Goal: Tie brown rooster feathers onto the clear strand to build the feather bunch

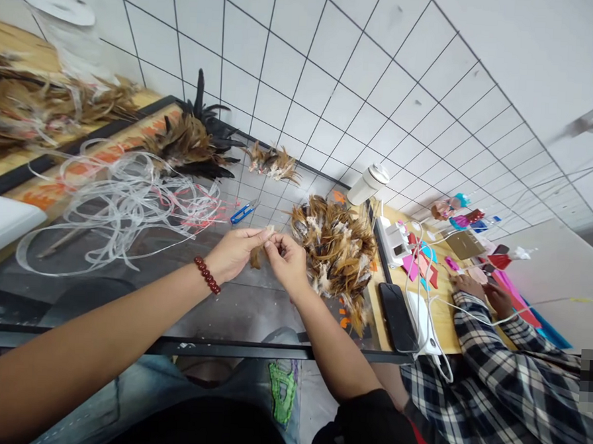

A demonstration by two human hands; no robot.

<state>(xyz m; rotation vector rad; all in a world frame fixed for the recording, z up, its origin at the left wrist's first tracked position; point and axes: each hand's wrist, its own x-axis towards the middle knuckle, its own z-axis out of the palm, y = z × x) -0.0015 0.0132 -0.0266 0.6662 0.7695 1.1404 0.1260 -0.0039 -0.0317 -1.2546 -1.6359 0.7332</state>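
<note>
Both hands meet over the dark glossy tabletop (172,308). My left hand (239,249), with a red bead bracelet at the wrist, pinches a small brown feather (256,258) near its pale end. Close against it, my right hand (287,258) has its thumb and fingers pressed together at the same feather. Just beyond them lie blue thread snips (242,212). To the right sits a large pile of brown feathers (332,247). Left of the hands is a loose tangle of clear ribbon (123,206). Small feather tufts (274,162) rest by the tiled wall.
Black and brown feathers (194,144) stand at the back left, near a white spool (63,11). On the right are a white bottle (368,184), a phone (397,317), cables and a power strip (423,321). Another person's plaid sleeves (483,351) reach toward coloured pieces.
</note>
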